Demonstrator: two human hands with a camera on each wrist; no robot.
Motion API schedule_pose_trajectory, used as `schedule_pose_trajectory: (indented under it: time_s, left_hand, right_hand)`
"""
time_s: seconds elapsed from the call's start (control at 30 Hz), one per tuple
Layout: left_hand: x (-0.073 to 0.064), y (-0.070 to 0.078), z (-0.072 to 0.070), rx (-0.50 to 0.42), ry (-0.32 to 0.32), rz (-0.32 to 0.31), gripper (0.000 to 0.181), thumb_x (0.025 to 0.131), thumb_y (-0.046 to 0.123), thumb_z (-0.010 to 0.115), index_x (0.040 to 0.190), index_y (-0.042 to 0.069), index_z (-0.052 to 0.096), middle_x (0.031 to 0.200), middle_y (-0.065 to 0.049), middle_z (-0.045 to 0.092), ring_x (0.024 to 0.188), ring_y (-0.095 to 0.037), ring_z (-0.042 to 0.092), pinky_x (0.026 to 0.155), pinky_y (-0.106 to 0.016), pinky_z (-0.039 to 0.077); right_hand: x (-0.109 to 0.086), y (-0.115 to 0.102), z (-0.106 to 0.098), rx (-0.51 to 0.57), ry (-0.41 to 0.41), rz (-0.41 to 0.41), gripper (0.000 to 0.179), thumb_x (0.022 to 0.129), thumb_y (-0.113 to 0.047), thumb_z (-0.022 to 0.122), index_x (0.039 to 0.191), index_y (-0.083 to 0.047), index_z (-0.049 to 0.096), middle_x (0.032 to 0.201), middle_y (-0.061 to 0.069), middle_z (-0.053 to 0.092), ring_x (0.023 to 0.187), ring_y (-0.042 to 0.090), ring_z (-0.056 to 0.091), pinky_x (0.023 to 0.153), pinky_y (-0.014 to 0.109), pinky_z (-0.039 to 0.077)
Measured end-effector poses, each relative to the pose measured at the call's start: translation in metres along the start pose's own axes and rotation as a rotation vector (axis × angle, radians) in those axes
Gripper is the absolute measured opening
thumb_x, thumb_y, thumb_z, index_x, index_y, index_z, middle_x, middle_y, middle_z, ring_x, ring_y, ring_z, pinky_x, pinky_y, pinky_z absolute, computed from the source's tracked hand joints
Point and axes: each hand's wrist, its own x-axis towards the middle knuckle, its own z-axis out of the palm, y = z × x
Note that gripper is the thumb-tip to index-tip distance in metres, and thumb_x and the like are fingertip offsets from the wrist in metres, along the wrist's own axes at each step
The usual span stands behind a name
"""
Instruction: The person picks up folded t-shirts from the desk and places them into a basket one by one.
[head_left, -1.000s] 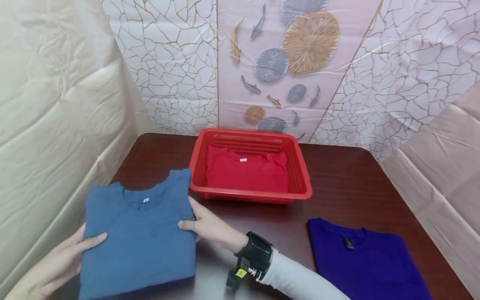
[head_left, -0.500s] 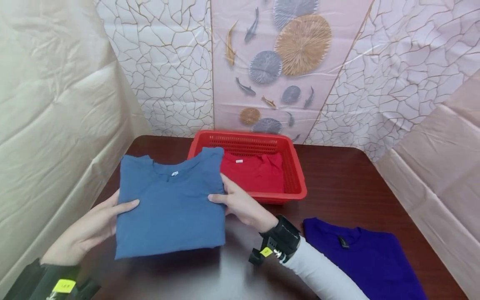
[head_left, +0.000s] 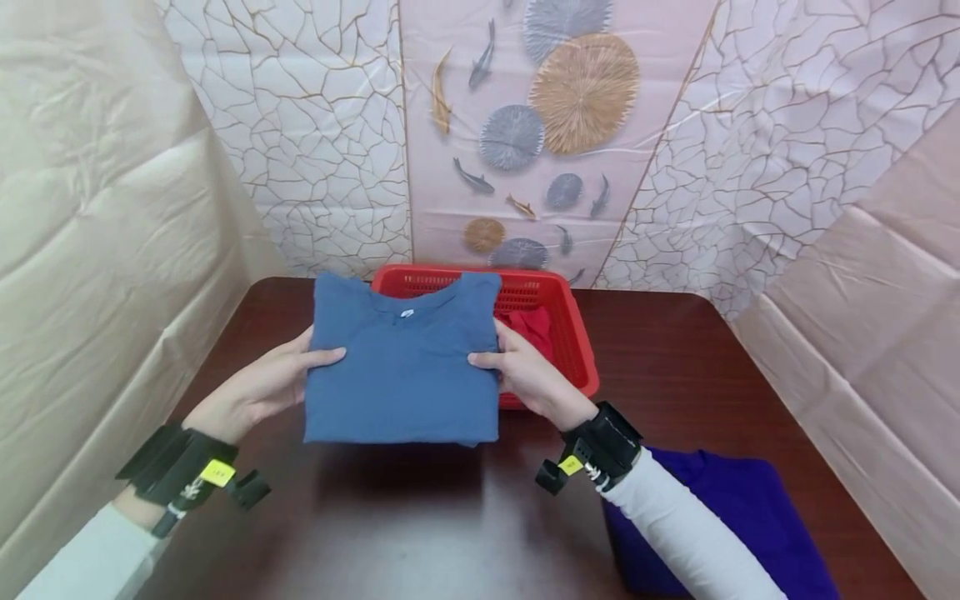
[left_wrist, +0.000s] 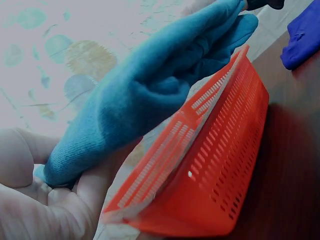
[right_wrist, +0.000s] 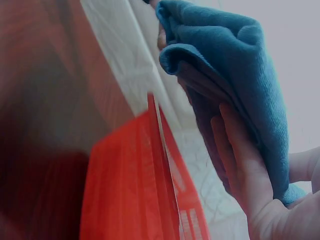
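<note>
Two hands share one load: a folded blue shirt (head_left: 405, 383), held up off the tabletop (head_left: 405, 542) with its collar toward the far side. The left hand (head_left: 264, 387) pinches the left edge, thumb on the upper face and fingers beneath; the right hand (head_left: 534, 372) pinches the right edge in the same way. The shirt hangs across the near, left part of the red basket (head_left: 579, 346), hiding much of it from the head view, and both wrist views show the basket below the cloth. Some red cloth (head_left: 534, 327) shows inside, toward the right. A folded purple cloth (head_left: 738, 492) lies on the tabletop at the near right, partly behind the right sleeve (head_left: 697, 521).

The step in hand looks like carrying the shirt to the basket. The next move seems to call for shifting it farther and a little right, clear of the near rim, then lowering it level over the red cloth. Uneven hands could tip it and loosen the fold.
</note>
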Motion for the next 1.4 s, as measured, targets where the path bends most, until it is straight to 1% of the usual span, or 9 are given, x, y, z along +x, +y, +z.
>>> schedule_pose_trajectory:
  time_s: [0.27,0.4,0.53,0.77,0.9,1.03,1.2,1.3,1.4]
  left_hand:
    - [0.052,0.014,0.017,-0.022,-0.016,-0.019,0.075,0.094,0.016,0.051,0.148,0.037,0.004,0.145,-0.013,0.028,0.123,-0.03,0.042,0.092,-0.044,0.048]
    - [0.077,0.018,0.026,-0.078,-0.023,-0.034,0.078,0.093,0.013,0.052,0.148,0.037,0.001,0.148,-0.012,0.023,0.127,-0.032,0.034,0.102,-0.053,0.036]
    - [0.102,0.016,0.028,-0.094,0.022,-0.067,0.081,0.092,0.013,0.054,0.149,0.036,0.002,0.149,-0.011,0.022,0.128,-0.032,0.033,0.105,-0.056,0.032]
    - [0.133,0.008,0.032,-0.047,0.057,-0.11,0.08,0.092,0.012,0.052,0.149,0.035,0.0,0.151,-0.012,0.021,0.129,-0.032,0.03,0.107,-0.057,0.028]
    - [0.138,0.003,0.032,-0.013,0.052,-0.144,0.079,0.094,0.009,0.048,0.149,0.034,-0.004,0.151,-0.015,0.02,0.129,-0.033,0.032,0.109,-0.055,0.026]
    - [0.137,-0.001,0.032,0.018,0.055,-0.172,0.079,0.093,0.006,0.048,0.149,0.03,-0.002,0.15,-0.017,0.024,0.128,-0.036,0.035,0.108,-0.054,0.028]
    - [0.132,-0.001,0.032,0.075,0.089,-0.197,0.077,0.091,0.007,0.051,0.15,0.019,0.004,0.147,-0.021,0.03,0.126,-0.036,0.039,0.106,-0.053,0.032]
    - [0.128,0.002,0.035,0.215,0.136,-0.157,0.076,0.09,0.013,0.053,0.149,0.011,0.005,0.144,-0.024,0.033,0.122,-0.036,0.043,0.101,-0.05,0.04]
    - [0.124,0.007,0.038,0.437,0.212,-0.022,0.075,0.09,0.017,0.054,0.148,0.005,0.007,0.141,-0.027,0.035,0.118,-0.036,0.046,0.096,-0.049,0.045]
  right_hand:
    - [0.014,-0.003,-0.041,-0.029,0.102,-0.002,0.067,0.092,-0.006,0.049,0.148,-0.02,0.014,0.147,0.013,0.031,0.123,0.029,0.041,0.093,0.059,0.043]
    - [0.021,-0.003,-0.06,-0.058,0.182,0.029,0.078,0.092,-0.007,0.051,0.15,-0.026,0.002,0.155,0.01,0.01,0.132,0.029,0.028,0.098,0.058,0.039]
    - [0.028,-0.001,-0.075,-0.073,0.244,0.054,0.082,0.093,-0.008,0.05,0.149,-0.031,-0.005,0.157,0.008,-0.006,0.134,0.03,0.024,0.099,0.055,0.039]
    - [0.04,0.009,-0.09,-0.125,0.297,0.071,0.077,0.095,-0.007,0.045,0.15,-0.029,-0.004,0.157,0.008,0.009,0.128,0.03,0.036,0.1,0.053,0.04]
    - [0.045,0.019,-0.095,-0.177,0.317,0.091,0.074,0.094,-0.002,0.043,0.15,-0.026,0.001,0.156,0.008,0.011,0.123,0.03,0.039,0.09,0.044,0.044]
    - [0.044,0.031,-0.095,-0.206,0.316,0.123,0.076,0.09,0.004,0.041,0.15,-0.024,0.005,0.156,0.011,0.007,0.124,0.032,0.033,0.079,0.04,0.038]
    - [0.039,0.038,-0.096,-0.285,0.323,0.111,0.072,0.09,0.003,0.043,0.15,-0.02,0.011,0.152,0.018,0.019,0.121,0.033,0.038,0.09,0.049,0.043]
    - [0.035,0.036,-0.098,-0.432,0.347,0.039,0.065,0.09,-0.001,0.049,0.148,-0.017,0.023,0.145,0.019,0.033,0.113,0.031,0.048,0.09,0.052,0.046]
    - [0.031,0.032,-0.101,-0.7,0.383,-0.111,0.054,0.088,-0.004,0.054,0.139,-0.016,0.041,0.139,0.015,0.044,0.103,0.028,0.056,0.084,0.049,0.051]
